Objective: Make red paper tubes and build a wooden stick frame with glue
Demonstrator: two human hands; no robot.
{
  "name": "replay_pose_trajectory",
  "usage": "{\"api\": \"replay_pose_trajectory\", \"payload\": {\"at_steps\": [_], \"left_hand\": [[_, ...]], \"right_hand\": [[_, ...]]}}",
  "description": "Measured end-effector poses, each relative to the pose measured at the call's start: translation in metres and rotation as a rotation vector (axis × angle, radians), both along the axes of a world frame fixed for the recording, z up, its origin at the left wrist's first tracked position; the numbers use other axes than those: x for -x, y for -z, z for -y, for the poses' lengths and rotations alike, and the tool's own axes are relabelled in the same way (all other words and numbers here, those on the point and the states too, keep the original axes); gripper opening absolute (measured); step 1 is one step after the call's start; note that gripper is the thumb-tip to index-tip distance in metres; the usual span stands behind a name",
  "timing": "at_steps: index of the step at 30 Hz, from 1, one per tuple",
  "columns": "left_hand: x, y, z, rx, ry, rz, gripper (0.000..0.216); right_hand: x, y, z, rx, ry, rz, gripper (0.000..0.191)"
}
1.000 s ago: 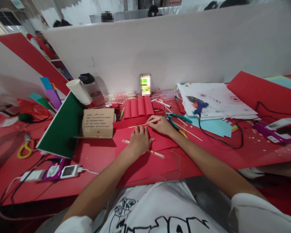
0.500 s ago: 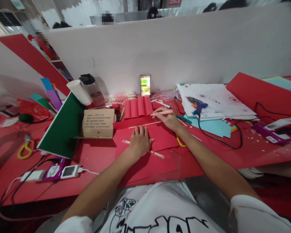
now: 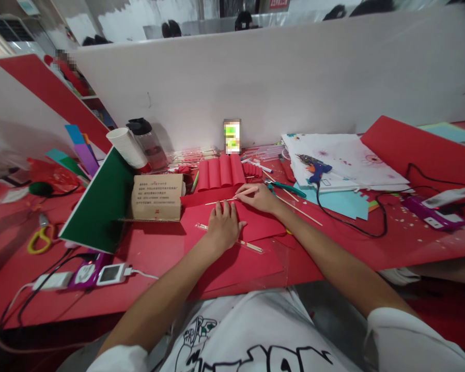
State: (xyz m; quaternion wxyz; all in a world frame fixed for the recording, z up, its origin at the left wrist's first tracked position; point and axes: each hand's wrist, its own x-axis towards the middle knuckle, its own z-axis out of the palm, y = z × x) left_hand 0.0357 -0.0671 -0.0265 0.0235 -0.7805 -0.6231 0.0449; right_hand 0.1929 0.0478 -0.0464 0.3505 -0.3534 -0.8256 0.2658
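My left hand [image 3: 223, 225] lies flat on a sheet of red paper [image 3: 265, 225], fingers spread, fingertips at a thin pale wooden stick [image 3: 212, 202]. My right hand [image 3: 260, 197] pinches a pale pink pencil [image 3: 250, 190]. Its tip is down at the stick's edge, just right of the left fingertips; whether it touches the paper I cannot tell. Partly under my left hand is a clear sleeve with pale sticks [image 3: 252, 247]. Several red paper rolls [image 3: 225, 172] stand side by side just beyond the sheet.
A cardboard box [image 3: 157, 197] and a green board [image 3: 96, 206] stand at left, near yellow scissors [image 3: 40, 241]. To the right are teal-handled pliers [image 3: 290, 189], a glue gun [image 3: 316, 168] with its cord, and a purple power strip [image 3: 434, 213]. A lit phone [image 3: 232, 136] leans on the partition.
My right hand has moved left and slightly down with the pencil, bringing its tip close to the left fingertips. The pliers' jaws have come into sight. My left hand has stayed put.
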Motion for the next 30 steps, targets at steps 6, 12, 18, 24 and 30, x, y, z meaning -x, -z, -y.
{"api": "replay_pose_trajectory", "payload": {"at_steps": [6, 12, 18, 24, 30], "left_hand": [[-0.0008, -0.0021, 0.0001, 0.006, 0.003, -0.010, 0.072], [-0.0005, -0.0041, 0.0005, 0.008, 0.003, -0.033, 0.071], [0.0001, -0.0039, -0.0002, 0.006, 0.010, -0.026, 0.072], [0.0010, -0.0021, -0.0008, -0.013, 0.018, -0.022, 0.071], [0.0022, -0.0002, -0.0018, -0.018, 0.026, -0.029, 0.071]], "right_hand": [[0.0007, 0.0001, -0.0001, -0.009, -0.008, 0.014, 0.019], [0.0012, 0.0021, -0.0008, -0.016, 0.002, 0.008, 0.018], [0.0000, 0.0043, -0.0025, -0.010, 0.022, 0.013, 0.017], [-0.0005, 0.0057, -0.0042, -0.004, 0.019, -0.003, 0.018], [-0.0002, 0.0056, -0.0041, 0.012, 0.016, 0.004, 0.017]]}}
